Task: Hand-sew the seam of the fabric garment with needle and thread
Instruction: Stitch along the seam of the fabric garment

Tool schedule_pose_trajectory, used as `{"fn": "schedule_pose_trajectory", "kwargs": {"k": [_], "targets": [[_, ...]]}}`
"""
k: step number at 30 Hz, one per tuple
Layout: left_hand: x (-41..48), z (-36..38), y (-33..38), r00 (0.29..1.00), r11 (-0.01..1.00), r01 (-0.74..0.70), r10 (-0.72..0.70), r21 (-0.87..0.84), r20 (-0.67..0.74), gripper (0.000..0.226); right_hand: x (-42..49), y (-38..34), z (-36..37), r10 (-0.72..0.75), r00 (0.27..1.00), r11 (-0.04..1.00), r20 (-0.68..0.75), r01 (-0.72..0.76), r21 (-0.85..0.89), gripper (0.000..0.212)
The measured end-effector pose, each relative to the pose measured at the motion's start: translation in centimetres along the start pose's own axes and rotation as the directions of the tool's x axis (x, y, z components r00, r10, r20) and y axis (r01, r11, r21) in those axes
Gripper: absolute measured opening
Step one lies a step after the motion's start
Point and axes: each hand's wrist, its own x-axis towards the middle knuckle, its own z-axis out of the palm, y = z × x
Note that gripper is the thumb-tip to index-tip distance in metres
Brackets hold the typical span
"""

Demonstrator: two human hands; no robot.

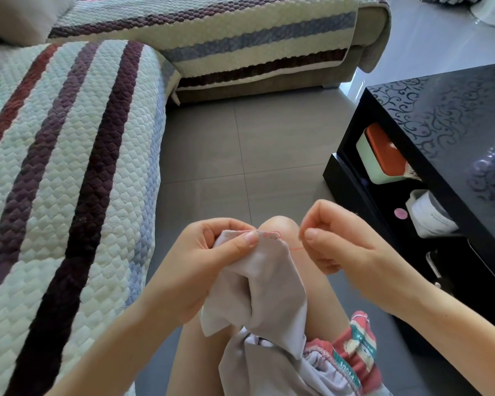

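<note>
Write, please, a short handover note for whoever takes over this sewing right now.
Left hand: pinches the top edge of the fabric beside the seam, above the knee.
Right hand: pinches the red thread, which runs across to the seam; the needle is too small to make out.
Done: a few red stitches show along the seam.
Left: probably pull the thread snug and go on stitching; how much seam is open cannot be told.

Pale garment draped, red-threaded seam
</note>
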Motion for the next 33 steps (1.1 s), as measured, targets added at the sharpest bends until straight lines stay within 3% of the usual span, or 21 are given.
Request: {"fn": "schedule_pose_trajectory", "kwargs": {"k": [6, 21, 26, 33], "targets": [[0.3, -0.2, 0.0, 0.999, 0.999, 0.029, -0.030, -0.014, -0.029, 0.013, -0.6, 0.2, 0.9, -0.165, 0.985, 0.969, -0.058, 0.151, -0.196, 0.012], [0.2, 0.2, 0.1, 1.000, 0.998, -0.020, 0.021, 0.053, -0.021, 0.006, 0.0, 0.4, 1.2, -0.197, 0.978, 0.943, -0.070, 0.170, -0.285, 0.024], [0.2, 0.0, -0.1, 0.995, 0.977, -0.089, 0.098, 0.193, -0.036, 0.025, 0.3, 0.4, 1.4, -0.244, 0.967, 0.903, -0.072, 0.199, -0.380, 0.025], [0.1, 0.6, 0.1, 0.973, 0.867, -0.225, 0.227, 0.445, 0.051, 0.014, 0.6, 0.6, 1.5, -0.320, 0.947, 0.768, -0.027, 0.243, -0.592, 0.013]]}}
